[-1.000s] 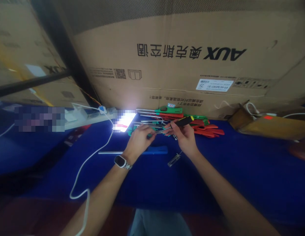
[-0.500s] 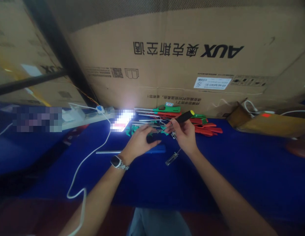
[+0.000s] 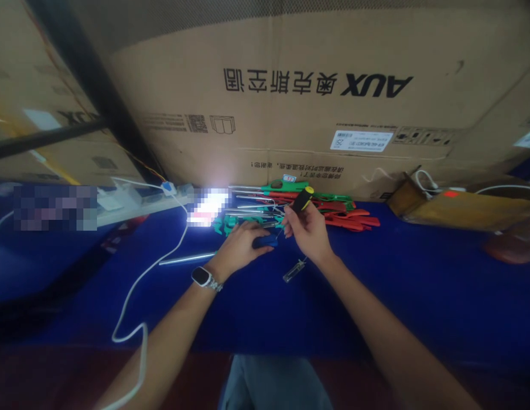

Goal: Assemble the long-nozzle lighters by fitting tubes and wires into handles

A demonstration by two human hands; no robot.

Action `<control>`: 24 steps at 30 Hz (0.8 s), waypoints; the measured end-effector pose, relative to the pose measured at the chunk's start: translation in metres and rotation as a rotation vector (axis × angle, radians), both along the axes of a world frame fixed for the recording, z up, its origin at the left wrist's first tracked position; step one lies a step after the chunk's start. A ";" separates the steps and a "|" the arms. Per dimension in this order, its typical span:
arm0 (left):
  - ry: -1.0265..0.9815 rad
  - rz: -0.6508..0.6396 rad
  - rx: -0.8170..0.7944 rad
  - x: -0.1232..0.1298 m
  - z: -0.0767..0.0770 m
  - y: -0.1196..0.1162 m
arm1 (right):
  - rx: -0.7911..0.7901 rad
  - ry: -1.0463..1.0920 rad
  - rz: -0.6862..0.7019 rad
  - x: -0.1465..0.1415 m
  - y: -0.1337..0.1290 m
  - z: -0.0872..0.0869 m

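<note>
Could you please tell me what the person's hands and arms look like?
The left hand and right hand are both ungloved, and no sleeves show. A watch with a dark, rounded oblong face, pale rim and silvery link band is on the left wrist; the right wrist shows nothing worn.

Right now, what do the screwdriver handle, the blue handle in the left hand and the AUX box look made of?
Screwdriver handle: probably plastic or rubber; dull black with a yellow end.
Blue handle: likely plastic; evenly coloured, smooth-looking, though blurred.
AUX box: cardboard; matte brown, with printing and a crease.
</note>
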State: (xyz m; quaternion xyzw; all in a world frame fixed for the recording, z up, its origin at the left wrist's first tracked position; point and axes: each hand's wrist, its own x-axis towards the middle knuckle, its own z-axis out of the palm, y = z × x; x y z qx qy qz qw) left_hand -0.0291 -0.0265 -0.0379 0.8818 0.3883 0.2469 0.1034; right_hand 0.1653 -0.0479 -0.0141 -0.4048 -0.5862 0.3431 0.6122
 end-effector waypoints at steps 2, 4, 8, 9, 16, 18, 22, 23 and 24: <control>-0.007 -0.007 -0.010 -0.001 -0.002 0.001 | 0.014 -0.015 -0.004 -0.001 0.002 -0.002; -0.019 -0.008 -0.019 -0.001 -0.003 0.002 | 0.024 -0.026 0.003 -0.002 0.003 -0.004; -0.026 -0.008 -0.030 0.000 -0.003 0.002 | 0.026 -0.044 0.013 -0.003 0.004 -0.005; -0.029 -0.011 -0.031 0.000 -0.004 0.002 | 0.022 -0.052 0.009 -0.003 0.004 -0.006; -0.054 -0.023 -0.046 0.000 -0.004 0.002 | -0.009 -0.086 0.010 -0.003 0.004 -0.006; -0.061 -0.024 -0.041 0.000 -0.004 0.002 | -0.014 -0.089 0.019 -0.004 0.004 -0.006; -0.052 -0.025 -0.027 0.000 -0.003 0.001 | -0.010 -0.156 0.030 -0.004 0.007 -0.004; -0.049 -0.024 -0.025 0.000 -0.003 0.001 | -0.008 -0.178 0.030 -0.004 0.008 -0.003; -0.049 -0.022 -0.024 0.000 -0.003 0.001 | -0.009 -0.200 0.030 -0.004 0.010 -0.002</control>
